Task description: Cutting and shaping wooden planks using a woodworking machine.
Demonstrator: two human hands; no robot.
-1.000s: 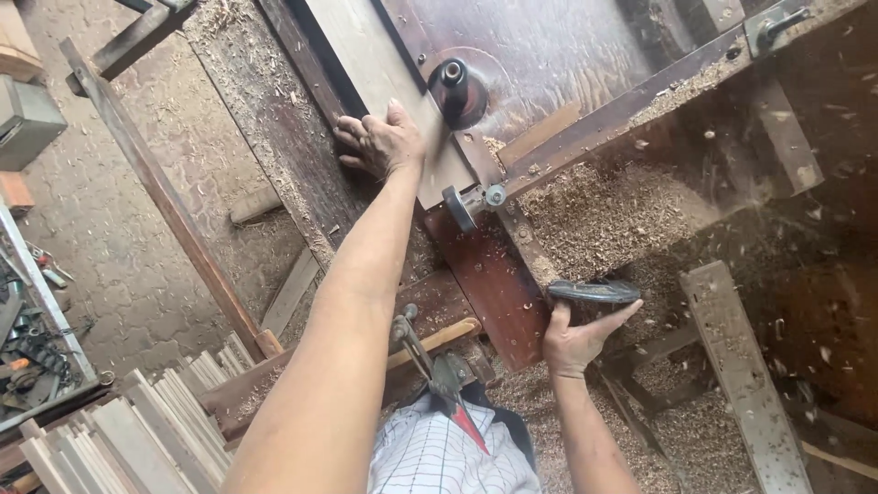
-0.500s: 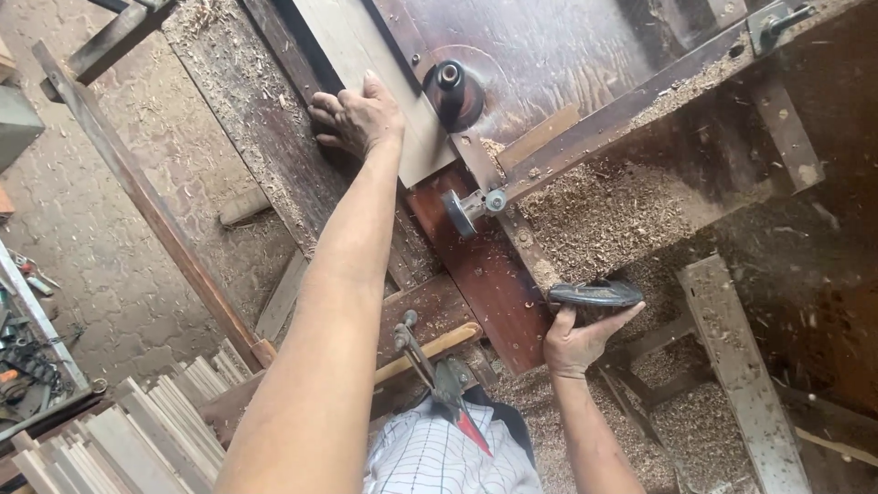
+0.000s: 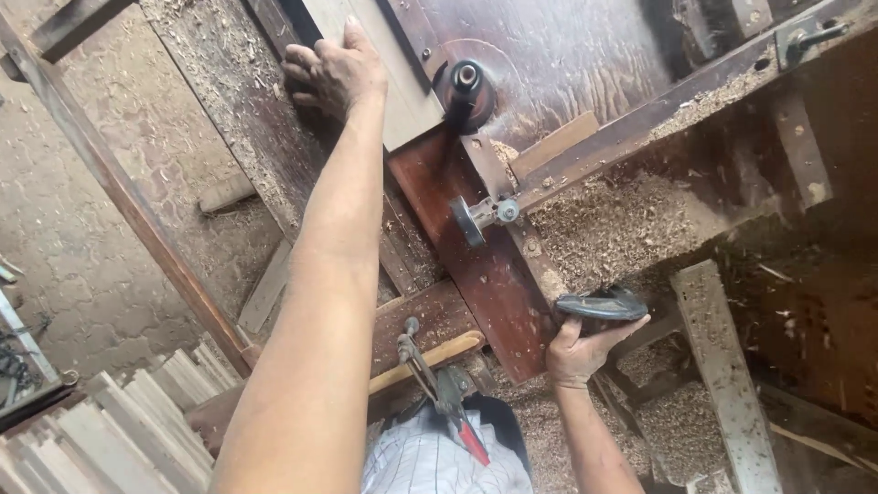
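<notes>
My left hand point(image 3: 334, 71) lies flat on a pale wooden board point(image 3: 393, 87) at the top of the view, pressing it down on the dark machine table point(image 3: 549, 64) beside a round spindle cutter point(image 3: 465, 84). My right hand point(image 3: 585, 343) holds a dark round hand wheel point(image 3: 602, 305) under the machine's frame, fingers curled around its lower rim. Sawdust point(image 3: 613, 224) covers the frame between both hands.
A small round knob point(image 3: 480, 218) sticks out from the machine's side. A stack of pale wooden slats point(image 3: 110, 425) lies at the bottom left. A clamp tool with a red tip point(image 3: 444, 393) hangs near my shirt. Wooden beams point(image 3: 722, 366) and sawdust lie below right.
My left hand has pushed the pale board farther along the table, away from me. My right hand has stayed on the hand wheel.
</notes>
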